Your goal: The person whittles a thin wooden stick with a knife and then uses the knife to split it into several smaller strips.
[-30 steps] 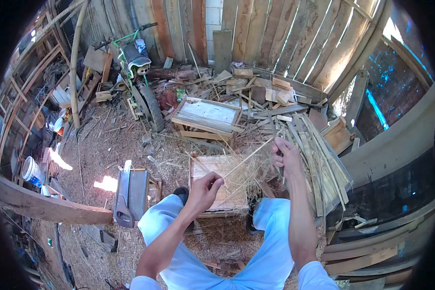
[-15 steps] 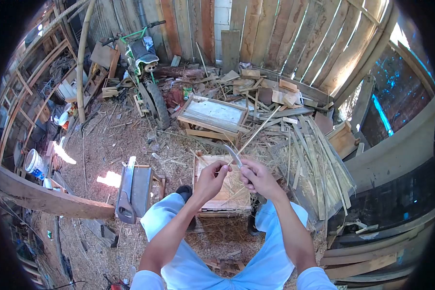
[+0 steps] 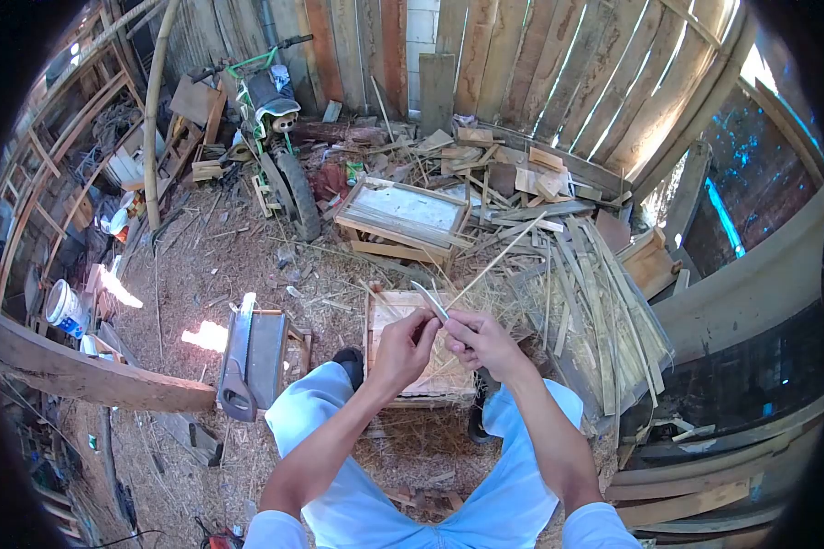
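Observation:
My right hand is closed round a knife, its pale blade pointing up and to the left. A long thin wooden strip slants up to the right from between my hands, its lower end close to the blade. My left hand is closed in a pinch on the strip near that end, though the fingers cover the exact grip. Both hands are close together above a low wooden box that has thin slivers lying on it.
To the left, a handsaw lies on a small stool. Ahead are a low white-topped table, scrap wood and a bike. Wooden strips lie on a board at right. A thick beam crosses the left side.
The knife blade has shifted left and slightly down. Both hands have moved a little lower, and the strip has shifted slightly to the right.

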`<state>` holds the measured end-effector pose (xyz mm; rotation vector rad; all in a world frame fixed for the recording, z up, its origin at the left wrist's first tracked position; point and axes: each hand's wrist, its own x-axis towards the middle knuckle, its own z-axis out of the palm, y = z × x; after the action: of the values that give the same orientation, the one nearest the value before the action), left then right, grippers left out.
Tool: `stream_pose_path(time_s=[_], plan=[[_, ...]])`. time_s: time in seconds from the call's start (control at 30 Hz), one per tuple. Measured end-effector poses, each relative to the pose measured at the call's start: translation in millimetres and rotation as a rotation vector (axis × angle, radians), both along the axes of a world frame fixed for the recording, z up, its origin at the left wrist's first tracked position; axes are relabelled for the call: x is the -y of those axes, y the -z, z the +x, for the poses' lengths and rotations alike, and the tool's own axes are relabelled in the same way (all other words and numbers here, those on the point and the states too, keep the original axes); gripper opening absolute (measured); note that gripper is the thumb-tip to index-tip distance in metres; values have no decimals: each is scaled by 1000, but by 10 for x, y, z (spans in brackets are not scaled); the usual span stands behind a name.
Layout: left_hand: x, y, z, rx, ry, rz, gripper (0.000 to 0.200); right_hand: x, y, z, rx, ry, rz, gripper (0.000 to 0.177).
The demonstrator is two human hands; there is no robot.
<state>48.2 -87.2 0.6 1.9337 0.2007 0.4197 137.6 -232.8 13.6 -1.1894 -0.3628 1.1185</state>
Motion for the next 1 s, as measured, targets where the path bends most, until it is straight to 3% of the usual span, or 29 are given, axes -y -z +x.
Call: stream_pose_path(time_s=[0.2, 0.63, 0.73, 0.8, 1.0], plan=[[53, 36, 37, 119, -21, 75, 13, 89, -55, 110, 2, 35, -50, 24], [143, 5, 36, 134, -56, 236, 8, 141, -79, 172, 61, 122, -142, 26], [109, 22, -101, 109, -74, 323, 7, 342, 15, 423, 168, 281, -234, 22], [24, 48, -214, 66, -105, 317, 6, 563, 20, 746, 75, 480, 42, 29], [-115, 121, 8, 124, -126, 300, 6, 405, -28, 376, 46, 341, 71, 35]])
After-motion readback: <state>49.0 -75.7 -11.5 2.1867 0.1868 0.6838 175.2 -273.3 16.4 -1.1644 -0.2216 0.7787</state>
